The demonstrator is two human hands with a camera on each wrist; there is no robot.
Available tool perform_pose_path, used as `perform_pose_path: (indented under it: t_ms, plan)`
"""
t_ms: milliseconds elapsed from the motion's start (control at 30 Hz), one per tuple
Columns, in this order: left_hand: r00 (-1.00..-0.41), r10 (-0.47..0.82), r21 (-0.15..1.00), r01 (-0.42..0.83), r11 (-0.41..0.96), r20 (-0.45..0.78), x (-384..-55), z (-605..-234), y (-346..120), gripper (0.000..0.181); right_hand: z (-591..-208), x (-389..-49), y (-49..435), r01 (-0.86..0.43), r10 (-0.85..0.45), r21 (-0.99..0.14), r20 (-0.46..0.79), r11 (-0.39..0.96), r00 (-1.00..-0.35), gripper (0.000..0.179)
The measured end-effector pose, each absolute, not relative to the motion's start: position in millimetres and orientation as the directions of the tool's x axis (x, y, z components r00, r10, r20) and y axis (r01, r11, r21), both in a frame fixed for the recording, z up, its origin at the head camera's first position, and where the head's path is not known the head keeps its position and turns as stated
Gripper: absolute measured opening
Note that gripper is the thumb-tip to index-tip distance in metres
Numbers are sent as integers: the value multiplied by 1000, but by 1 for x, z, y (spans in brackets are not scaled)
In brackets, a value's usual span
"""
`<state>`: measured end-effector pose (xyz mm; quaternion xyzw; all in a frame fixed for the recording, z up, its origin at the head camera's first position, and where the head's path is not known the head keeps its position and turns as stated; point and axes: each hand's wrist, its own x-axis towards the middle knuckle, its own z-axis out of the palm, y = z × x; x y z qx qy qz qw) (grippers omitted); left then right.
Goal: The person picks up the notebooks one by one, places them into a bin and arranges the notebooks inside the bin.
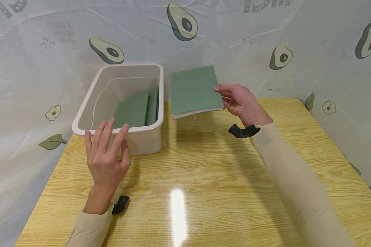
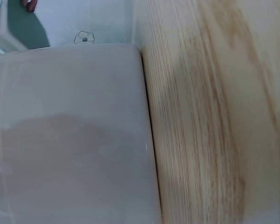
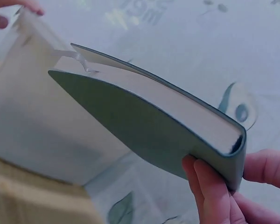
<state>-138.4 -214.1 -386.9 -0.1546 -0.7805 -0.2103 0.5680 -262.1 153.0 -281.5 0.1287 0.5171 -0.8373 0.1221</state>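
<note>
A green hardcover book (image 1: 195, 90) is held up in the air right of a white plastic bin (image 1: 142, 142). My right hand (image 1: 239, 101) pinches it by the spine, thumb on one cover and fingers on the other. In the right wrist view the book (image 3: 126, 107) has its page edges facing the camera, and a thin ribbon sticks out at its far end. My left hand (image 1: 106, 156) rests its fairly straight fingers on the bin's near rim. Inside the bin, more green books (image 1: 132, 109) lean against its right side.
The bin stands at the left back of a wooden table (image 1: 204, 178). Behind hangs a pale cloth (image 1: 136, 27) printed with avocados, close to the table's back edge. A glare strip shines on the tabletop.
</note>
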Motion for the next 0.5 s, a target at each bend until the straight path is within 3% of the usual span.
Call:
perform_pose_path:
  t_ms: [167, 500]
  plan:
    - [-308, 3, 152, 478, 865, 951, -138, -387, -214, 35, -251, -263, 154, 306, -80, -801, -310, -515, -947, 13]
    - [-320, 7, 156, 480, 863, 947, -138, -387, -215, 36, -212, -259, 146, 270, -105, -735, -263, -622, -959, 9]
